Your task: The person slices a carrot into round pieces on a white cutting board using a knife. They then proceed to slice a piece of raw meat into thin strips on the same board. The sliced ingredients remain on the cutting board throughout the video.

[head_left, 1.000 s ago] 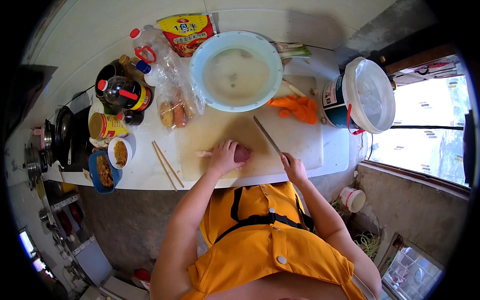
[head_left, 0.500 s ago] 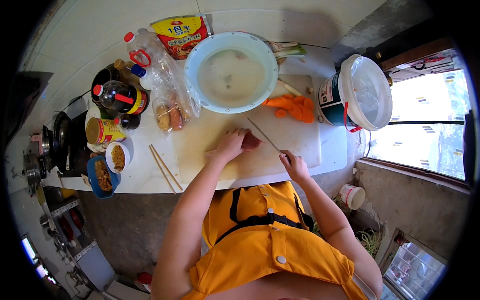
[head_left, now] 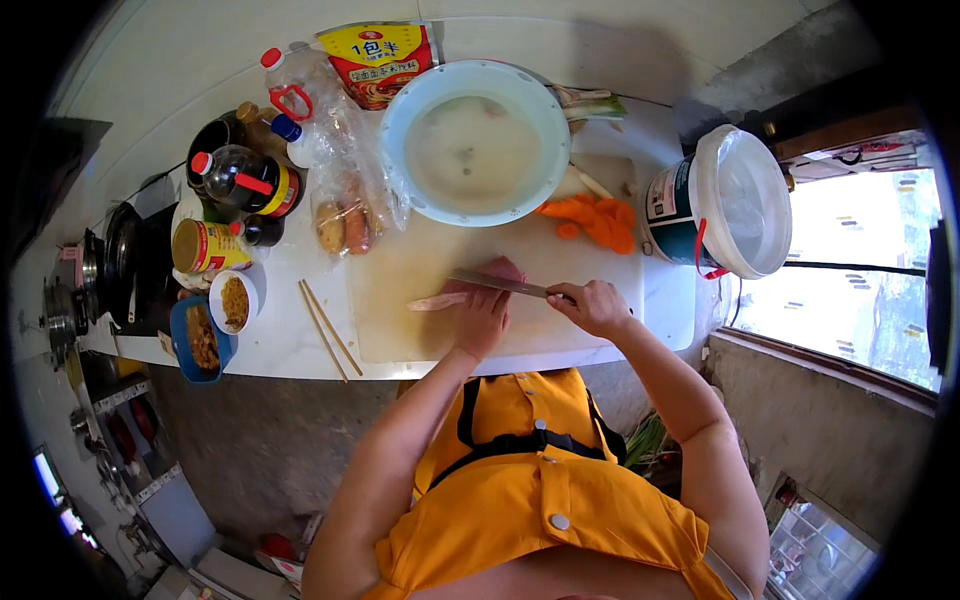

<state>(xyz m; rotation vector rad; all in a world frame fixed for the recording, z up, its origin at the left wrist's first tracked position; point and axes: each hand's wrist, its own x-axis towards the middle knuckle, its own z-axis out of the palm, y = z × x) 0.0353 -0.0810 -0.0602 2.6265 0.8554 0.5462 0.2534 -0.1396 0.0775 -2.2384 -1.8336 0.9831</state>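
Note:
A piece of raw meat [head_left: 503,268] lies on the pale cutting board [head_left: 400,338], with a lighter strip of fat toward its left end. My left hand [head_left: 482,324] rests on the meat from the near side, its fingers pressed together and holding it down. My right hand [head_left: 594,308] grips the handle of a kitchen knife [head_left: 500,284]. The blade points left and lies across the meat just beyond my left fingertips. Whether the edge has entered the meat is hard to see. Sliced carrot [head_left: 598,221] sits in a pile at the board's far right.
A light blue basin [head_left: 388,150] of cloudy water stands behind the board. On the left are chopsticks [head_left: 328,330], potatoes in a plastic bag [head_left: 345,215], several sauce bottles [head_left: 245,180], a white bowl [head_left: 255,300] and a blue container [head_left: 228,355]. A white bucket [head_left: 672,200] stands right.
The knife has swung from pointing up beside the meat to lying across it. My left hand has shifted right and nearer to me, uncovering the strip of fat.

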